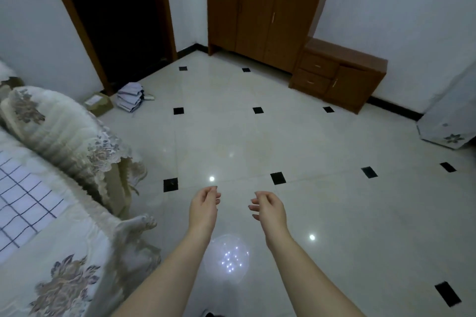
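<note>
While left hand and right hand hang empty, fingers loosely curled, sofa left, floor ahead.

- Left hand out front, fingers loosely curled, nothing in it.
- Right hand alongside, a gap between them, curled the same way.
- Both hang above the glossy tiled floor.
- Lace-covered sofa runs along the left, near the left arm.
- Far side: wooden cabinet, low drawer unit, and a paper stack by the dark doorway.
</note>
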Demonstrator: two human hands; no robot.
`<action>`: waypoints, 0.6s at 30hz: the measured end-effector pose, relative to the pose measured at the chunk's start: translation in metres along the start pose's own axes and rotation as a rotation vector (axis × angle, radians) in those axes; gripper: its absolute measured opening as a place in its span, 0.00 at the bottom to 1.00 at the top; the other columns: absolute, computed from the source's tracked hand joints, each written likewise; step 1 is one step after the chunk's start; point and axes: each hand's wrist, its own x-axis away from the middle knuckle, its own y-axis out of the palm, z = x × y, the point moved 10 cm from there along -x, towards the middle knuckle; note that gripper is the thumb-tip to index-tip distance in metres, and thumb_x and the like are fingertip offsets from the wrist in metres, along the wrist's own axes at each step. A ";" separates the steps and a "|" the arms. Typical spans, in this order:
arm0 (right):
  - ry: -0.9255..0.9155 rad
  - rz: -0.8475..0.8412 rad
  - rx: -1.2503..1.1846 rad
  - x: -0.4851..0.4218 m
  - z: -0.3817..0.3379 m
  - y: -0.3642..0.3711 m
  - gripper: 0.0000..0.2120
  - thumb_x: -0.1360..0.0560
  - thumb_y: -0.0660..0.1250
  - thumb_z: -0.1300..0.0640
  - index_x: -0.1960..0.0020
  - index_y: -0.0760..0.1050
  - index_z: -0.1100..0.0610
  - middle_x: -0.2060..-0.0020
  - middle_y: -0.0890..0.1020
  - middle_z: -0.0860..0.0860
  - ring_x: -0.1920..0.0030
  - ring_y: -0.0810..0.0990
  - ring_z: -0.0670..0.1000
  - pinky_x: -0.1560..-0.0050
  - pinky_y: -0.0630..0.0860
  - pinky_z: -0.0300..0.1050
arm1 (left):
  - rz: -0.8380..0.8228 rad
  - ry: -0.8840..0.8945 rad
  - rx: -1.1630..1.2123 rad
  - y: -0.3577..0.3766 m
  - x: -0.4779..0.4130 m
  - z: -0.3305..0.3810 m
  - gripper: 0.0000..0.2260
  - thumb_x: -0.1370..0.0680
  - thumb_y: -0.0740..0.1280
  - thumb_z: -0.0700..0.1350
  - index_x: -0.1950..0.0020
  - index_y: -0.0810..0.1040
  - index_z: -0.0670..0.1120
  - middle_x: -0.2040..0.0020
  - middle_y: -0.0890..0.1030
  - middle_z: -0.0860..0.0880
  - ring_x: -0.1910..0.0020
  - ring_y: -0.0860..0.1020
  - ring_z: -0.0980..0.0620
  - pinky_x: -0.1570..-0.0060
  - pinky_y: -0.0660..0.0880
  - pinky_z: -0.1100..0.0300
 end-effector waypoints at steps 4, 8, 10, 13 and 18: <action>-0.011 -0.139 0.052 -0.014 -0.020 0.060 0.06 0.22 0.61 0.56 0.51 0.77 0.56 0.54 0.81 0.53 0.54 0.82 0.52 0.48 0.78 0.50 | 0.097 0.011 0.014 -0.032 -0.024 0.021 0.08 0.19 0.60 0.47 0.46 0.76 0.47 0.50 0.80 0.49 0.46 0.79 0.49 0.42 0.75 0.50; -0.027 -0.335 0.148 -0.013 -0.036 0.137 0.06 0.22 0.61 0.56 0.53 0.76 0.55 0.55 0.81 0.52 0.53 0.82 0.51 0.47 0.78 0.51 | 0.257 0.025 0.072 -0.092 -0.037 0.040 0.08 0.18 0.59 0.45 0.49 0.77 0.46 0.50 0.80 0.46 0.47 0.78 0.47 0.43 0.74 0.50; -0.039 -0.449 0.220 -0.004 -0.040 0.183 0.06 0.21 0.61 0.56 0.54 0.76 0.55 0.56 0.81 0.52 0.53 0.82 0.52 0.46 0.78 0.52 | 0.369 0.023 0.103 -0.131 -0.037 0.043 0.07 0.19 0.60 0.46 0.54 0.76 0.50 0.51 0.80 0.46 0.47 0.78 0.47 0.42 0.75 0.49; -0.062 -0.643 0.339 0.021 -0.038 0.251 0.07 0.21 0.60 0.56 0.55 0.75 0.53 0.58 0.81 0.52 0.52 0.82 0.53 0.47 0.78 0.53 | 0.540 0.001 0.175 -0.188 -0.029 0.034 0.07 0.19 0.60 0.46 0.54 0.76 0.51 0.51 0.81 0.47 0.48 0.79 0.47 0.43 0.75 0.48; -0.061 -0.955 0.452 0.072 -0.026 0.344 0.07 0.20 0.60 0.58 0.54 0.75 0.54 0.59 0.81 0.53 0.58 0.81 0.51 0.57 0.77 0.43 | 0.823 -0.022 0.315 -0.267 -0.006 0.019 0.08 0.19 0.60 0.46 0.50 0.78 0.47 0.52 0.81 0.46 0.49 0.79 0.46 0.48 0.76 0.50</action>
